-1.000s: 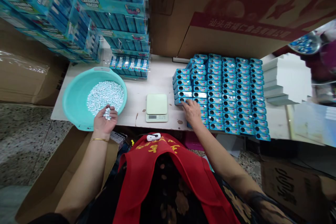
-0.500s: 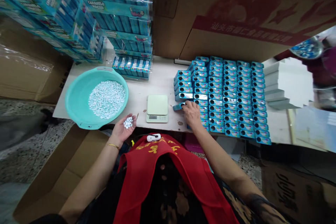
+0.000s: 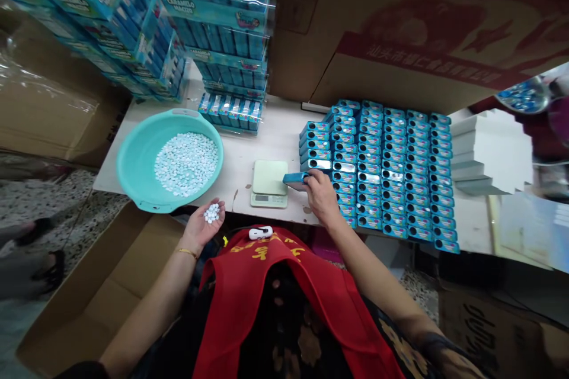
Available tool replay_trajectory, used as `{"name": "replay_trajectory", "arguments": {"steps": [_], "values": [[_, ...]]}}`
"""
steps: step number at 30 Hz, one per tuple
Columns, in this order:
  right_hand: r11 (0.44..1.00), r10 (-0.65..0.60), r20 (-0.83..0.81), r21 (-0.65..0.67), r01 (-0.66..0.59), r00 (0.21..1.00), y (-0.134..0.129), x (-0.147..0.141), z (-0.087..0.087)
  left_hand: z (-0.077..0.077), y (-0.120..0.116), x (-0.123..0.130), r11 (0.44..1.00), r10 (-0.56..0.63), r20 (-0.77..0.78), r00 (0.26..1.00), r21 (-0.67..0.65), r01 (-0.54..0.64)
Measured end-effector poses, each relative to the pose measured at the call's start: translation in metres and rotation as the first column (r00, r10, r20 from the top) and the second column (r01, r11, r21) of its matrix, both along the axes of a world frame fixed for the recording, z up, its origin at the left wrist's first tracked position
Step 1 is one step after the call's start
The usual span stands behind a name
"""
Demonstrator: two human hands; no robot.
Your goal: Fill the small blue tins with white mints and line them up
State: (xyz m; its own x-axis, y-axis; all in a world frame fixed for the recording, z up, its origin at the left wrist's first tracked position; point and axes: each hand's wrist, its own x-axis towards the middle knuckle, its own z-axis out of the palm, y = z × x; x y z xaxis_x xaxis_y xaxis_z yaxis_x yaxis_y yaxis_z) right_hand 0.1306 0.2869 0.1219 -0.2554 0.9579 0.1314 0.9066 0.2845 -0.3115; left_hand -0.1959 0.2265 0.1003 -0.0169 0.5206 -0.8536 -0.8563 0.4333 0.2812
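Cupped palm up, my left hand (image 3: 203,224) holds a small heap of white candies (image 3: 212,213) just below the turquoise basin (image 3: 128,160). More candies (image 3: 186,163) lie inside that basin. My right hand (image 3: 322,196) pinches one end of a blue box (image 3: 296,179), whose far end reaches over the right edge of the pale scale (image 3: 270,177). Whether box and scale touch, I cannot tell. Rows of similar blue boxes (image 3: 393,177), with dark round openings, stand to the right of my right hand.
Clear packs of blue boxes (image 3: 222,29) are stacked at the back left. A large cardboard carton (image 3: 377,29) stands behind the rows. White card stacks (image 3: 502,154) are at the right. An open carton (image 3: 106,284) sits below the table; a person's feet show at far left.
My right hand has lifted the blue box from beside the rows and moved it left to the scale. My left hand, still holding candies, has shifted slightly down and left.
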Motion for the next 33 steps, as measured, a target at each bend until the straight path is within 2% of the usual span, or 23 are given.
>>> {"name": "replay_trajectory", "arguments": {"steps": [4,8,11,14,17,19,21,23,27,33], "values": [[0.994,0.102,0.119,-0.039,-0.098,0.988,0.012,-0.017,0.003,-0.001,-0.004,-0.002,1.000,-0.003,0.008,1.000,0.008,0.003],[0.962,0.270,0.196,-0.088,-0.257,0.943,0.024,-0.047,0.004,0.000,-0.004,-0.001,1.000,0.000,0.015,1.000,0.009,0.000],[0.925,0.379,0.211,-0.125,-0.360,0.901,0.029,-0.070,0.001,0.001,-0.003,0.003,1.000,-0.010,0.013,1.000,0.017,0.010],[0.912,0.409,0.183,-0.124,-0.392,0.894,0.032,-0.081,-0.003,0.004,0.000,0.008,0.999,-0.024,0.011,1.000,0.032,0.024],[0.942,0.332,0.045,-0.075,-0.328,0.942,0.031,-0.069,-0.008,0.010,0.004,0.008,0.997,-0.043,0.015,0.999,0.059,0.042],[0.977,0.208,-0.105,-0.025,-0.212,0.972,0.026,-0.050,-0.012,0.017,0.008,0.004,0.995,-0.044,0.016,0.999,0.090,0.042],[0.997,0.068,-0.245,-0.013,-0.074,0.967,0.018,-0.028,-0.019,0.026,0.013,-0.004,0.993,-0.021,0.017,1.000,0.120,0.019],[0.998,-0.036,-0.340,-0.065,0.015,0.940,0.005,-0.009,-0.029,0.035,0.021,-0.015,0.988,0.028,0.007,1.000,0.153,-0.029],[0.977,-0.149,-0.447,-0.202,0.064,0.882,-0.021,0.007,-0.049,0.044,0.040,-0.041,0.962,0.159,-0.043,0.986,0.233,-0.145],[0.967,-0.192,-0.514,-0.247,0.070,0.836,-0.032,0.002,-0.062,0.039,0.059,-0.060,0.935,0.299,-0.101,0.949,0.228,-0.271]]}}
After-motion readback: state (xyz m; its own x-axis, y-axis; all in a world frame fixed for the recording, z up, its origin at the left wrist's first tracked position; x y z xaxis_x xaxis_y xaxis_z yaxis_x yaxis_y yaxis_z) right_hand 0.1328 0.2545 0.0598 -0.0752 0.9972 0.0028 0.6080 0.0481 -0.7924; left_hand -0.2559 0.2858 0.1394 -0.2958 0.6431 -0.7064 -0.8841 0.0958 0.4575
